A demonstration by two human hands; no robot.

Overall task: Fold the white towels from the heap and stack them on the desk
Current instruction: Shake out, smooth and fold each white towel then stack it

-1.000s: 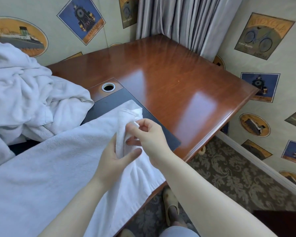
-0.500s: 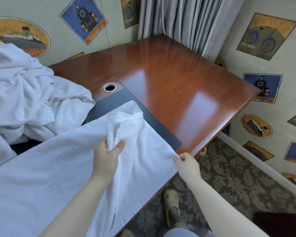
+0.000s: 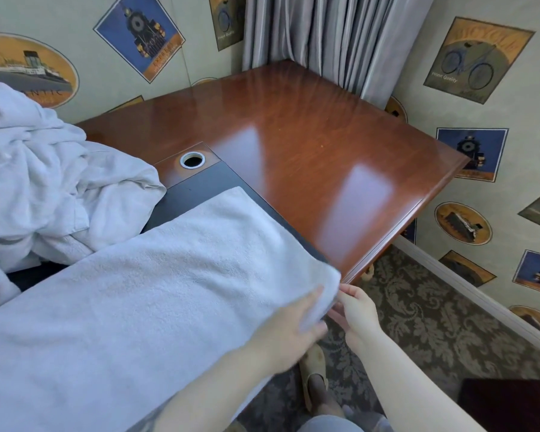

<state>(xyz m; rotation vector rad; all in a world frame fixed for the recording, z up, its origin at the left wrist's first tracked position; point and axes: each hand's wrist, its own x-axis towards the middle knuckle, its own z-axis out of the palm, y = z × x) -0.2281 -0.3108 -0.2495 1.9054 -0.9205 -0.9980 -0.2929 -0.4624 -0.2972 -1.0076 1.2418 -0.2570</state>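
The right grip (image 3: 354, 310) pinches the near right corner of the white terry towel (image 3: 156, 291), while the left grip (image 3: 289, 330) lies with fingers on top of that corner, blurred. The towel is spread flat across the near left of the glossy reddish wooden bench (image 3: 309, 145), beside the rumpled white heap (image 3: 44, 182). Judging by this, the fold is being squared; next, align edges and fold over.

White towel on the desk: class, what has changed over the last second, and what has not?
The bunched end of the white towel now lies flat. The left hand released the bunch and moved down to the near corner; the right hand pinches that corner at the desk edge. The heap is unchanged.
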